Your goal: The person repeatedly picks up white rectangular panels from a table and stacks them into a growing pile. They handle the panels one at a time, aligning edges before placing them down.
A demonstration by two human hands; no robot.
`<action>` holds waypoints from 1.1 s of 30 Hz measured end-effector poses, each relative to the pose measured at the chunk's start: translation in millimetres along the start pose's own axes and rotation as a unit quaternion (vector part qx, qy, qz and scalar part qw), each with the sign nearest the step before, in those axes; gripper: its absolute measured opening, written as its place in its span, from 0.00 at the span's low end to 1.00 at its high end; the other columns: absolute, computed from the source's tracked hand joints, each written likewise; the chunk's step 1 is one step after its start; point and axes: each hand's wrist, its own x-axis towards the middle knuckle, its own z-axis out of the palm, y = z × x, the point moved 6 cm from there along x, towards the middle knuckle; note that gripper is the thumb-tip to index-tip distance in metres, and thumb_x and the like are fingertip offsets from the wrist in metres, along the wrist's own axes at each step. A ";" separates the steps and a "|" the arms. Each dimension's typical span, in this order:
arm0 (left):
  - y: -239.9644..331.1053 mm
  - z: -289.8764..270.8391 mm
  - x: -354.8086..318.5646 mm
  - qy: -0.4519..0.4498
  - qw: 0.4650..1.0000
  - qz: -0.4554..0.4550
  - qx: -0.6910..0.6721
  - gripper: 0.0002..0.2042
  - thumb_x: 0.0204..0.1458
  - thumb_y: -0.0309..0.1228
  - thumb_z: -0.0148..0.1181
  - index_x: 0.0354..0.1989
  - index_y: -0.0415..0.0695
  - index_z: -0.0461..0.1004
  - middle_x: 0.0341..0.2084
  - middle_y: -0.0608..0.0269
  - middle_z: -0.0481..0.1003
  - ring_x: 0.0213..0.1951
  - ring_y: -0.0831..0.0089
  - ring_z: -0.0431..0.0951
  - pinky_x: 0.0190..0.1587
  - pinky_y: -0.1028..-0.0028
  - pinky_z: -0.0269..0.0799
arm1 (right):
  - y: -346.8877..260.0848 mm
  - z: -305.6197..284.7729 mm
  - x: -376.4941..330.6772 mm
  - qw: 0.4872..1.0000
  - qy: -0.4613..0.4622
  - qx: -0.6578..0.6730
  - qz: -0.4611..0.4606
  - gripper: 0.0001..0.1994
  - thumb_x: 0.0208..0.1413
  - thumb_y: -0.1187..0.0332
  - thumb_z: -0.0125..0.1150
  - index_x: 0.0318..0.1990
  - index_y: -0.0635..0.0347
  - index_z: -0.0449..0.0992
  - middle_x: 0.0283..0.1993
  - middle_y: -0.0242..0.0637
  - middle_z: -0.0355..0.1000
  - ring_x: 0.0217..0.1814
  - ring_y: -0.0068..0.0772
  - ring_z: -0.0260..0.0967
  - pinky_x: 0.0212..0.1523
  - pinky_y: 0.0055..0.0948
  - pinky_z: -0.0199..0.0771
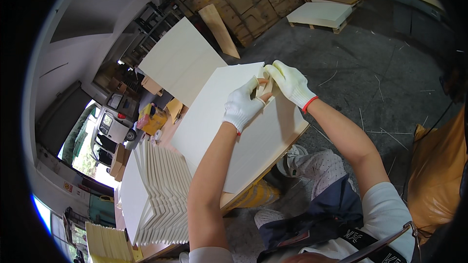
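A dark concrete floor (360,83), littered with thin pale slivers, fills much of the workshop. Beyond my bench, brown cardboard (239,2) is piled high. Angled across the view is my worktable (169,134), mostly covered by a broad, flat, whitish panel (209,102). Past the panel's far left side is a large pale board (183,61). Nearer me, on the left, sits a thick stack of zigzag-folded whitish sheets (168,180).

My hands wear white gloves with red at the cuffs, and they meet over the panel's far right part. My left hand (242,102) curls with thumb and finger bent inward, their tips bare, gripping a narrow pale strip (269,86). My right hand (291,85) is bent over the strip's far end, touching it; I cannot tell how tightly its fingers close. The strip lies between my two hands, near the panel's edge.
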 end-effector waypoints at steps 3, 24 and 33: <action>-12.8 3.2 4.9 0.012 1.000 -0.003 0.001 0.19 0.56 0.36 0.65 0.57 0.51 0.77 0.39 0.58 0.82 0.38 0.71 0.80 0.44 0.71 0.74 | -0.5 2.9 0.0 1.000 0.000 -0.008 -0.001 0.21 0.70 0.46 0.43 0.40 0.56 0.69 0.34 0.48 0.74 0.39 0.55 0.72 0.39 0.46 0.68; -10.2 3.0 1.9 0.035 0.997 0.045 0.045 0.13 0.62 0.35 0.53 0.53 0.58 0.79 0.33 0.54 0.80 0.34 0.64 0.81 0.43 0.67 0.74 | -10.6 -14.3 2.6 0.987 -0.075 -0.122 -0.071 0.20 0.66 0.46 0.47 0.43 0.51 0.77 0.39 0.42 0.78 0.43 0.49 0.76 0.44 0.42 0.73; -6.4 4.1 0.9 0.013 0.999 0.032 0.010 0.18 0.56 0.39 0.66 0.55 0.55 0.78 0.39 0.57 0.83 0.37 0.66 0.81 0.46 0.68 0.75 | 0.1 -8.7 -4.7 0.998 -0.027 -0.057 0.005 0.21 0.69 0.46 0.44 0.44 0.51 0.75 0.38 0.46 0.77 0.42 0.54 0.74 0.42 0.46 0.69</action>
